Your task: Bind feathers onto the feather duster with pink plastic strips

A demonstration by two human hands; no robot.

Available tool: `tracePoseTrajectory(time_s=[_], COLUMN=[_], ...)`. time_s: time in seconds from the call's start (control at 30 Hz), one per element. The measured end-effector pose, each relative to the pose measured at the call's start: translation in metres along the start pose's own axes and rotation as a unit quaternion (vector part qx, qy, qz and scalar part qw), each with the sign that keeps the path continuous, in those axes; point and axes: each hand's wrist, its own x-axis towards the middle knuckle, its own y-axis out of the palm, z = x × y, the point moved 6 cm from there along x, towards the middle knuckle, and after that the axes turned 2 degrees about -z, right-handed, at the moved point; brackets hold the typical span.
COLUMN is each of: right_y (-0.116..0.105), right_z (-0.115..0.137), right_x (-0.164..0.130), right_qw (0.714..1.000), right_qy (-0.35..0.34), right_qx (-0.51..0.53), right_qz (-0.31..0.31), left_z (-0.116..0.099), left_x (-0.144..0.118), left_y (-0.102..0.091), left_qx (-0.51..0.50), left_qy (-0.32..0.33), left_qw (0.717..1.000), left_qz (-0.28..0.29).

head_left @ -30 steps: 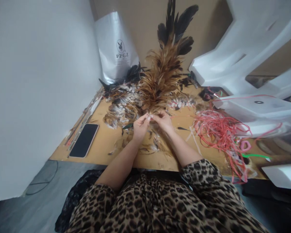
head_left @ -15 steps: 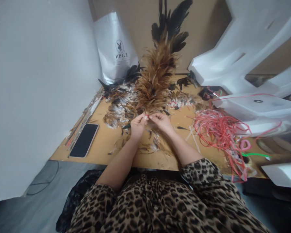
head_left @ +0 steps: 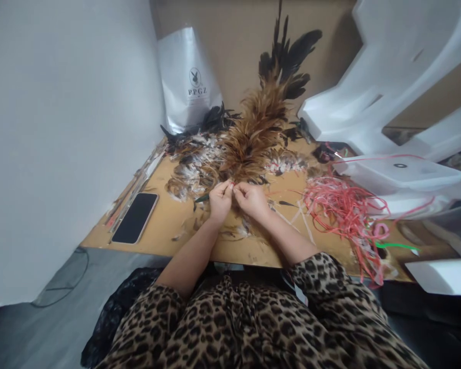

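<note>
Fingertips of the left hand [head_left: 219, 199] and right hand [head_left: 252, 199] are pinching red cord at the feather bundle [head_left: 258, 132] base (upright above the table [head_left: 165, 225]); slackening risks feathers slipping loose.

We see a tan wooden tabletop [head_left: 165, 230], scuffed and marked along its near edge. At about nine o'clock on it lies a black-screened smartphone with a pale rim [head_left: 135, 218], flat, just beside a strip of thin metal rods [head_left: 138, 179] along the left edge. Loose brown, white and black feathers [head_left: 194, 171] are heaped from the centre toward twelve o'clock, where a white paper bag with a printed rabbit logo [head_left: 190, 77] stands. At three o'clock a tangle of red plastic cords [head_left: 341, 207] sprawls, near white foam packing blocks [head_left: 399, 174].
</note>
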Motion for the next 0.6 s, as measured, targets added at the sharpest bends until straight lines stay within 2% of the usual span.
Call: tracePoseTrajectory(time_s=[0.17,0.33,0.43,0.6], right_y=[-0.025,-0.054,-0.062,-0.052], right_z=[0.025,0.047,0.046,0.031], right_x=[0.006,0.037,0.064,0.093], right_qw=[0.983,0.950,0.951,0.969], right_qy=[-0.075,-0.149,-0.147,-0.120], right_qx=[-0.135,-0.238,-0.235,-0.158], right_qz=[0.103,0.136,0.139,0.144], left_z=[-0.015,-0.030,-0.035,-0.037], left_x=[-0.002,-0.011,-0.018,-0.028], left_y=[-0.002,0.004,0.008,0.021], left_qx=[0.110,0.178,0.156,0.161], left_qy=[0.090,0.134,0.146,0.206], left_qw=[0.990,0.973,0.974,0.953], left_qz=[0.015,0.059,0.075,0.156])
